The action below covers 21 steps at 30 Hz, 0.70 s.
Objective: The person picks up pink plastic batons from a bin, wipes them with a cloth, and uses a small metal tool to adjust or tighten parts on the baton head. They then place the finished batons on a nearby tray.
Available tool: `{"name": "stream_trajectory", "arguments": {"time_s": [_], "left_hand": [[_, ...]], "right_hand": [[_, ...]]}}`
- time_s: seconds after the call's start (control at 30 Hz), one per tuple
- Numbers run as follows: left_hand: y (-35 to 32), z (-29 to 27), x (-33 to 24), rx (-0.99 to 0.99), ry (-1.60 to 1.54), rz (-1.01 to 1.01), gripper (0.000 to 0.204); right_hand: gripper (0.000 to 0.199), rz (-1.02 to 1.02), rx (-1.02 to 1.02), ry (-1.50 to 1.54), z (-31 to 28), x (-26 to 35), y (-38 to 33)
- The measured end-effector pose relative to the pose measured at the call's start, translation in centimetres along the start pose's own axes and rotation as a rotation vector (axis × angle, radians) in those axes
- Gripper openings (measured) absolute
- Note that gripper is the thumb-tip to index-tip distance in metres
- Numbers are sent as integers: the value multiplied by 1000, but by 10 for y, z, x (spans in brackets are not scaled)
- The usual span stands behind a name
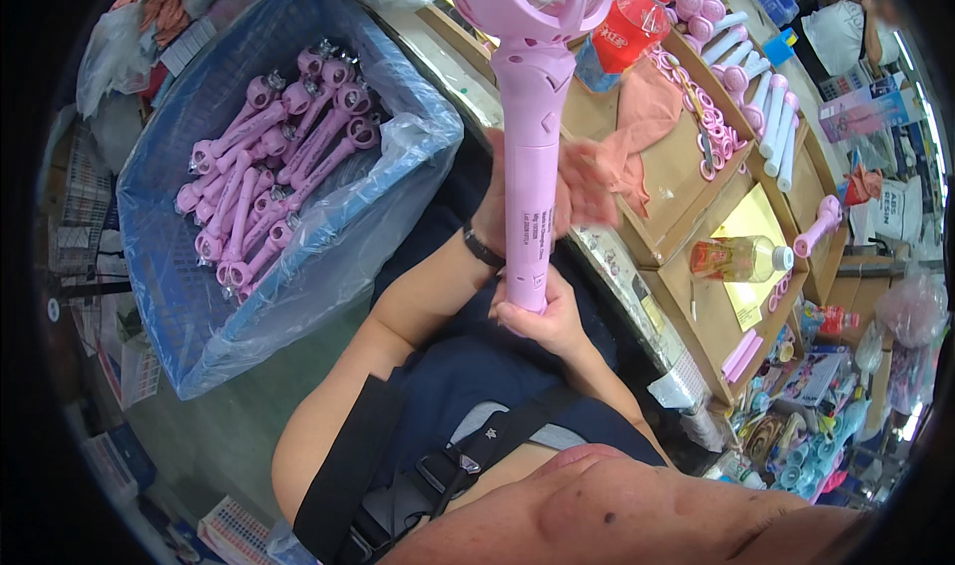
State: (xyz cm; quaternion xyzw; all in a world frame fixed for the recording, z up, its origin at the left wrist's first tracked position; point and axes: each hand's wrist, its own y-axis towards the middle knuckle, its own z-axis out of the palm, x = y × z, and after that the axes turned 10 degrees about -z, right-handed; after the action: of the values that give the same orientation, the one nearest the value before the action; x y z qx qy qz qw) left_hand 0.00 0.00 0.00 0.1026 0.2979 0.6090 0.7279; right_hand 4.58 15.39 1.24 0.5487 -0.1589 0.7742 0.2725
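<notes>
A large pink toy wand (529,157) with an openwork round head stands upright in front of me, its top cut off by the upper edge. My right hand (545,316) is closed around the bottom end of its handle. Behind the handle, my left hand (587,185) has its fingers stretched out, somewhat blurred; the handle hides part of it. A black band circles the left wrist. On the left, a blue crate (159,237) lined with clear plastic holds several smaller-looking pink wand handles (284,147).
Cardboard trays (686,311) line the bench on the right. They hold an orange cloth (647,117), pink rings (711,117), a drink bottle (741,259) and white-and-pink handles (781,132). A red-labelled bottle (632,30) stands near the wand head. Another pink wand piece (818,227) lies farther right.
</notes>
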Motion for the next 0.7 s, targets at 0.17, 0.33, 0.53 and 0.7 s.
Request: {"name": "stream_trajectory", "arguments": {"time_s": [0.17,0.33,0.53,0.7], "left_hand": [[4,10,3,42,-111,-122,39],[-6,34,5,-845,490,-1,71],[-5,36,-17,-566,560,157,59],[-4,35,-18,-773,597,117,49]], "right_hand": [[37,9,-38,-44,-4,3,-4],[43,-219,-383,-788,-13,-5,-1],[43,-69,-193,-339,-18,-29,-8],[38,-106,-216,-577,-22,-44,-9]]}}
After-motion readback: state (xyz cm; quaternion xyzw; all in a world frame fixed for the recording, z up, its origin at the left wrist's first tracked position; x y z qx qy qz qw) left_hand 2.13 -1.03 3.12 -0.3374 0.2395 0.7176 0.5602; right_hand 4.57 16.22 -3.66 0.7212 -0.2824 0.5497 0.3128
